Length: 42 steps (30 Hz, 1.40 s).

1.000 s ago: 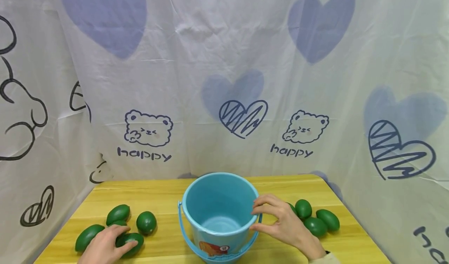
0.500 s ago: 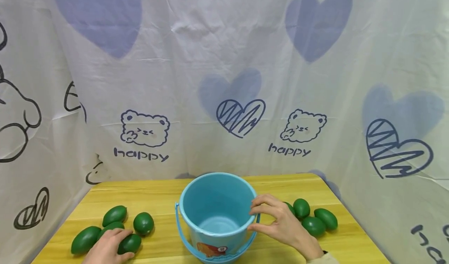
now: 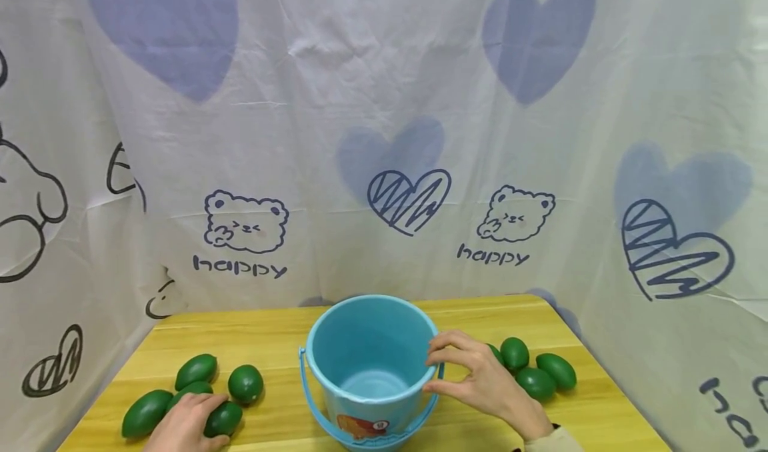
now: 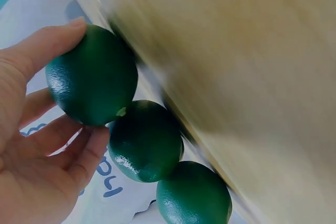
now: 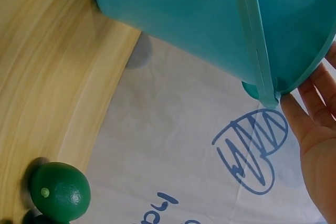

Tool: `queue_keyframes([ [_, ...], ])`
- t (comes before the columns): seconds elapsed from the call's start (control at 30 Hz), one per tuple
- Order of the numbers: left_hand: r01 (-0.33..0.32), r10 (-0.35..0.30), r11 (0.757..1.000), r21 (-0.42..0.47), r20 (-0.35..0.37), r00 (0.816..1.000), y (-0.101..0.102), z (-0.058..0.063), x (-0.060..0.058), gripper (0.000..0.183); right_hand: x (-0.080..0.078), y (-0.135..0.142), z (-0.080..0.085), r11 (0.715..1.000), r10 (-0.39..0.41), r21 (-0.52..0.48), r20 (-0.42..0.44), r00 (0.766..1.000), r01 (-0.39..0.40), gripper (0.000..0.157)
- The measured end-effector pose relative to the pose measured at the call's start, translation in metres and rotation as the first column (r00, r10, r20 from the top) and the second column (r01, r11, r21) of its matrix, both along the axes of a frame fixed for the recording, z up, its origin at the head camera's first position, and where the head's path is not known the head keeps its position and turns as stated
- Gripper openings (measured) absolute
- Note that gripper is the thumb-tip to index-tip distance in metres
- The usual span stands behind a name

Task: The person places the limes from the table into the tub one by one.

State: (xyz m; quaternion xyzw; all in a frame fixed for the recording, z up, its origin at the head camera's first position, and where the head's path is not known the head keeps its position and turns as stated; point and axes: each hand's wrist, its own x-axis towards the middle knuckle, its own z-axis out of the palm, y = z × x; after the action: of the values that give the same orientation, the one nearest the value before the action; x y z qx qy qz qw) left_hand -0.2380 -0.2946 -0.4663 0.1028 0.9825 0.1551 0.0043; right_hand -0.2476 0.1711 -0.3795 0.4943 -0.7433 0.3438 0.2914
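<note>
since a second ago, the left hand (image 3: 191,423) is shifting slightly toward the bucket (image 3: 372,339), its thumb sitting lower on the front green fruit (image 3: 223,419). its fingers are gripping that fruit at the near right of the left cluster (image 3: 147,413); keeping thumb and fingertips opposed is probably giving the surest hold on smooth skin, and avoiding the neighbours is likely preventing rolling. the right hand (image 3: 477,379) is pinching the bucket's right rim with its fingers; holding lightly should be steadying it without tipping. beyond, the worktop (image 3: 276,345) is meeting a printed cloth (image 3: 336,259).
</note>
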Motion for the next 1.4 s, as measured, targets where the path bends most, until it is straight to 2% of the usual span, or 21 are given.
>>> queue_keyframes([
  [0.13,-0.073,0.073,0.997,0.012,-0.018,0.997,0.003,0.004,0.005,0.063,0.005,-0.002,0.006,1.0,-0.01,0.021,0.01,1.0,0.01,0.035],
  [0.23,-0.129,0.133,0.989,0.069,-0.058,0.989,0.006,0.009,0.008,0.065,0.005,-0.003,0.007,1.0,-0.012,0.024,0.013,1.0,0.011,0.035],
  [0.37,-0.14,0.167,0.975,0.172,-0.154,0.974,0.01,0.012,0.008,0.062,0.005,-0.002,0.007,1.0,-0.014,0.023,0.014,1.0,0.013,0.035],
  [0.47,-0.144,0.187,0.963,0.228,-0.176,0.967,0.013,0.013,0.007,0.06,0.005,-0.002,0.007,0.999,-0.016,0.028,0.018,1.0,0.015,0.035],
  [0.57,-0.158,0.204,0.94,0.302,-0.128,0.971,0.014,0.016,0.005,0.06,0.005,-0.001,0.007,0.999,-0.017,0.034,0.028,0.999,0.016,0.034],
  [0.7,-0.187,0.212,0.891,0.414,-0.015,0.977,0.015,0.02,0.003,0.064,0.005,-0.001,0.007,0.999,-0.016,0.037,0.037,0.999,0.014,0.034],
  [0.9,-0.221,0.207,0.833,0.506,0.086,0.975,0.018,0.025,0.0,0.062,0.006,-0.002,0.009,0.999,-0.013,0.044,0.048,0.999,0.011,0.032],
  [1.0,-0.236,0.194,0.759,0.606,0.135,0.972,0.021,0.029,-0.001,0.062,0.006,-0.003,0.009,0.999,-0.013,0.043,0.046,0.999,0.011,0.032],
  [1.07,-0.254,0.199,0.694,0.673,0.16,0.967,0.025,0.032,-0.002,0.063,0.006,-0.003,0.008,0.999,-0.016,0.041,0.041,0.999,0.014,0.033],
  [1.13,-0.267,0.191,0.591,0.761,0.189,0.963,0.031,0.036,-0.002,0.061,0.006,-0.003,0.008,0.999,-0.018,0.037,0.032,0.999,0.017,0.034],
  [1.27,-0.262,0.17,0.421,0.868,0.208,0.963,0.045,0.042,-0.004,0.056,0.006,-0.002,0.007,0.999,-0.021,0.032,0.027,0.999,0.02,0.034],
  [1.3,-0.248,0.158,0.389,0.887,0.201,0.967,0.048,0.043,-0.005,0.055,0.006,-0.002,0.007,0.999,-0.022,0.033,0.03,0.999,0.021,0.034],
  [1.33,-0.233,0.151,0.369,0.9,0.19,0.97,0.052,0.045,-0.005,0.055,0.007,-0.002,0.007,0.999,-0.023,0.034,0.033,0.999,0.022,0.034],
  [1.4,-0.203,0.142,0.347,0.916,0.162,0.976,0.058,0.048,-0.006,0.054,0.007,-0.002,0.007,0.999,-0.027,0.038,0.043,0.999,0.025,0.033],
])
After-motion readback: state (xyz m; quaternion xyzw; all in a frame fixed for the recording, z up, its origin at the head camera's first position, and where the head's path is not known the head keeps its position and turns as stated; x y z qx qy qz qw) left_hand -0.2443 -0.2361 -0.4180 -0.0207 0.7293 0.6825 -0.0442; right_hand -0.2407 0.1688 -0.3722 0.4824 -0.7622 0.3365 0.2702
